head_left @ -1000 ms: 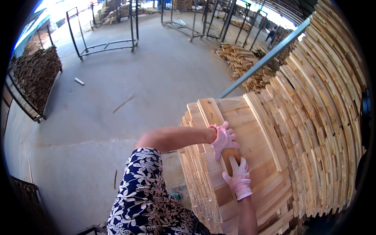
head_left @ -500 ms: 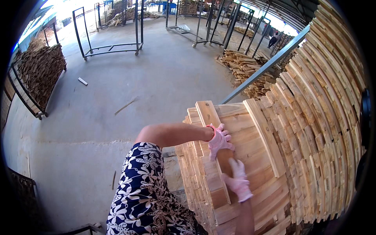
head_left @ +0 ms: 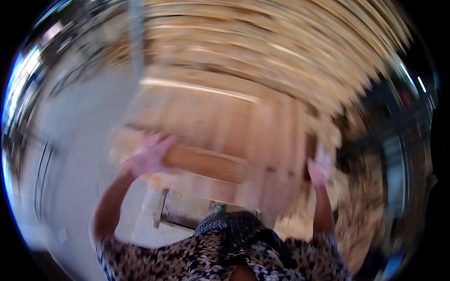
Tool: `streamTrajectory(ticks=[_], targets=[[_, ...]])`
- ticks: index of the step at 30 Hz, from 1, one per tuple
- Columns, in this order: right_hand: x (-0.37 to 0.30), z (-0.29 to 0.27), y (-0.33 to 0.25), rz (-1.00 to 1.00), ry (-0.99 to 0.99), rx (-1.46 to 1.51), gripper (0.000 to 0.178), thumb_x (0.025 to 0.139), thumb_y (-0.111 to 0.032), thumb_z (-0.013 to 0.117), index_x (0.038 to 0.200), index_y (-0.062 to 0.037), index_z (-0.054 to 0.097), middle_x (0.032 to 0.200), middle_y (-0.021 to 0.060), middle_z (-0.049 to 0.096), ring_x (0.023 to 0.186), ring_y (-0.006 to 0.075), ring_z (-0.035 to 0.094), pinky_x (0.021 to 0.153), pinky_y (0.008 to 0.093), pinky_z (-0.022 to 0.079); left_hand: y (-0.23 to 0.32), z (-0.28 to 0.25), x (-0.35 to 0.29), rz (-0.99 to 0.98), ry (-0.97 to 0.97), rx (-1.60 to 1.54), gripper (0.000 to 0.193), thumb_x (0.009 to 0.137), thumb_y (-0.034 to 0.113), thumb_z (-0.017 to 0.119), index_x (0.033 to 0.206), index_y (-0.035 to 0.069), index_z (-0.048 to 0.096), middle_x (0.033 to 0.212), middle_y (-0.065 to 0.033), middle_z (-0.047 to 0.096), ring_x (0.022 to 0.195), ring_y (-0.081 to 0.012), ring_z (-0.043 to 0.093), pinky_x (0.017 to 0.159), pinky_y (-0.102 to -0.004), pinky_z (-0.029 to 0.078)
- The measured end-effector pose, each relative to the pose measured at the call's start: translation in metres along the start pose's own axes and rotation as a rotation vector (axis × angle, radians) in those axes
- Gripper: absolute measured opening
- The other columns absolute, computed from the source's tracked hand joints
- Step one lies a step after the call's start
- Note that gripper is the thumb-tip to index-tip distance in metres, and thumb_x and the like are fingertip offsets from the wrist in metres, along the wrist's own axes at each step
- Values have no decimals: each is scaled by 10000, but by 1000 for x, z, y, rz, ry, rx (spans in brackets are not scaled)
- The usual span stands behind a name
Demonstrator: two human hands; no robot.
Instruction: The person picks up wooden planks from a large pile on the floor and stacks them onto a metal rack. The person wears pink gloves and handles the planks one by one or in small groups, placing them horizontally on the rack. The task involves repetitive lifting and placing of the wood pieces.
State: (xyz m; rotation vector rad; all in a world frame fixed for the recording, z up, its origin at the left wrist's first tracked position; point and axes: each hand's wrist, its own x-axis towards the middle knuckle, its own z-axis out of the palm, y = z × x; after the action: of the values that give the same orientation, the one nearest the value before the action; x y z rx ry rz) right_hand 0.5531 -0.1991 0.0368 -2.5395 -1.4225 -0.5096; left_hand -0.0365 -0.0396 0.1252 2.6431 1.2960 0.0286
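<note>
Both my hands wear pinkish gloves and are blurred by motion. My left hand [head_left: 149, 154] rests over the left part of a loose wooden plank [head_left: 204, 163], its fingers looking spread. That plank lies on a layer of side-by-side boards [head_left: 201, 117] topping a stack in front of me. My right hand [head_left: 320, 167] is at the right side of the stack, fingers stretched away from me, beside the board ends; nothing shows in it. A second narrow plank [head_left: 199, 89] lies across the far side of the layer.
A tall wall of stacked planks [head_left: 262, 42] rises behind the stack. A bluish metal post [head_left: 136, 42] stands at its left end. More wood is piled [head_left: 363, 206] to my right. Concrete floor [head_left: 89, 140] stretches to the left; a metal frame part [head_left: 161, 208] shows below the stack.
My view has swung right to face the stack. My right hand has left the plank near my left hand and moved to the stack's right side. My left hand remains at the plank.
</note>
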Motion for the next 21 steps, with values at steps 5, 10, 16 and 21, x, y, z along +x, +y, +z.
streamTrajectory(ticks=[5, 10, 16, 21], targets=[[-63, -58, 65, 602, -400, 45, 911, 783, -467, 743, 1564, -262, 320, 1416, 310, 450, 1252, 475, 547, 1031, 504, 486, 17, 13, 30, 95, -251, 205, 1171, 621, 534, 903, 1570, 171, 321, 1476, -218, 426, 1429, -457, 318, 1207, -615, 193], [-100, -76, 84, 386, -339, 234, 814, 861, -538, 678, 1533, -177, 394, 1395, 310, 499, 1235, 473, 570, 1011, 492, 503, 5, 11, 75, 22, -331, -267, 1075, 722, 417, 875, 1585, 138, 297, 1481, -220, 428, 1423, -415, 372, 1202, -497, 311], [-87, -73, -34, 558, -365, 336, 676, 953, -558, 584, 1530, -244, 424, 1345, 328, 512, 1206, 500, 572, 982, 546, 502, 80, 51, 113, 217, 3, -334, 851, 811, 371, 807, 1506, 71, 419, 1439, -229, 483, 1365, -402, 458, 1150, -468, 398], [-84, -61, -51, 408, -361, 281, 563, 936, -502, 616, 1417, -228, 513, 1262, 299, 527, 1120, 500, 600, 900, 561, 528, 235, 54, 135, 583, -251, -135, 705, 845, 399, 766, 1420, 78, 516, 1422, -220, 504, 1333, -409, 474, 1132, -481, 404]])
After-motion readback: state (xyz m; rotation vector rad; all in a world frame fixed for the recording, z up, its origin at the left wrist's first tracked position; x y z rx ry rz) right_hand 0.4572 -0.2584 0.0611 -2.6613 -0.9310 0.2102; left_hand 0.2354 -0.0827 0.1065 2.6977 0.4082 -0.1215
